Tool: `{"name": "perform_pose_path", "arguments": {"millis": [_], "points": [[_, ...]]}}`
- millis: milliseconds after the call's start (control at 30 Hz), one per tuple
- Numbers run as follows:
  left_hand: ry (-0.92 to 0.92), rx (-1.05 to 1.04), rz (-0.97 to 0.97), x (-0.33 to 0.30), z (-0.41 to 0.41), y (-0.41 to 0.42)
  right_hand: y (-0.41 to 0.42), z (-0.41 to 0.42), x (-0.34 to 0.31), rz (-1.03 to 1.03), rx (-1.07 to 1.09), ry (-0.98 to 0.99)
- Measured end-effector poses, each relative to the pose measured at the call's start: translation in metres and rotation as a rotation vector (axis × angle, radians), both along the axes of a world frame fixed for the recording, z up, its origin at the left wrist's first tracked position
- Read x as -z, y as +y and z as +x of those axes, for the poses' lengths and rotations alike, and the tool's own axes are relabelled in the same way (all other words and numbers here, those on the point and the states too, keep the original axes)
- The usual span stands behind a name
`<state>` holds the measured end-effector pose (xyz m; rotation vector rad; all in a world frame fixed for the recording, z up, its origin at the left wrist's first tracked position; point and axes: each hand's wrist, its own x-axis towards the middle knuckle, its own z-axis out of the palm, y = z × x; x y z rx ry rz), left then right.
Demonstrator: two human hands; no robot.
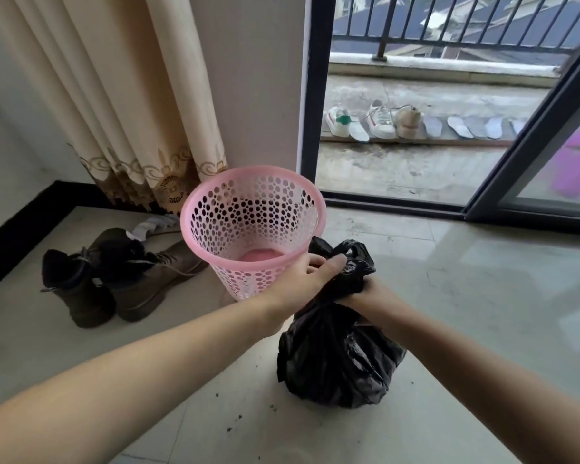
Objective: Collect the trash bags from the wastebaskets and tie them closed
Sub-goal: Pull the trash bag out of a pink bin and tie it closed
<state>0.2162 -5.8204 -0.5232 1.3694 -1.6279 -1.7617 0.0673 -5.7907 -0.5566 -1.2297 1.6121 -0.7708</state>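
Both hands, left hand (310,279) and right hand (359,291), grip the crinkled black plastic trash bag's (339,356) gathered neck; its bulk hangs straight below their curled fingers (335,262).

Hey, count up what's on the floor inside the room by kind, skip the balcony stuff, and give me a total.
Black trash bag, gripped at its neck by both hands, left and right: 1
Pink wastebasket: 1
Brown boots, one and another: 2
Total: 4
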Motion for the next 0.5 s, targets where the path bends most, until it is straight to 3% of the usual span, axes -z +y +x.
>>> {"name": "perform_pose_path", "arguments": {"millis": [100, 167, 267, 400, 500], "points": [[-0.286, 0.303, -0.387, 0.002, 0.004, -0.002, 0.001, -0.002, -0.008, 0.171, -0.061, -0.142], [-0.318, 0.335, -0.535, 0.006, 0.01, -0.007, -0.003, -0.008, -0.011, 0.19, -0.03, -0.105], [-0.238, 0.056, -0.533, 0.006, 0.022, -0.019, -0.008, -0.021, -0.012, 0.137, 0.006, 0.115], [-0.208, -0.27, -0.528, -0.002, 0.037, -0.038, -0.011, -0.041, -0.019, 0.076, 0.095, 0.184], [-0.214, -0.322, -0.509, -0.007, 0.043, -0.043, -0.014, -0.052, -0.022, 0.015, 0.024, 0.495]]}}
